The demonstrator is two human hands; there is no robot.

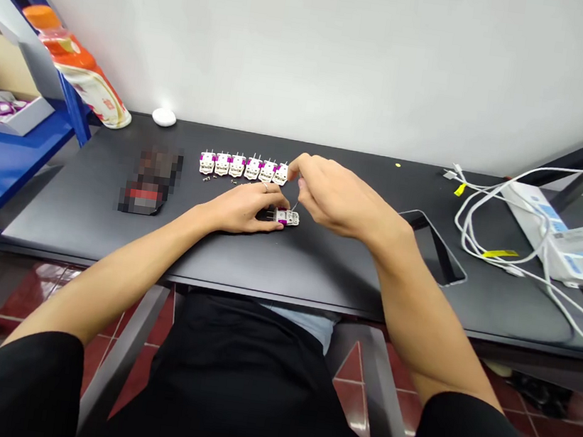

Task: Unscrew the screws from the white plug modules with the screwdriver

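On the black table, my left hand grips a small white and purple plug part between thumb and fingers, its metal pins toward the palm. Above and to the right, my right hand is closed around a tool mostly hidden in the fingers; its thin metal shaft slants down to the part. Behind the hands stands a row of several similar white and purple plug parts, pins up. Tiny screws lie in front of the row.
At right are a phone, coiled white cables and a white power strip. At left are a blurred dark object, an orange bottle, a white round object and a box of parts.
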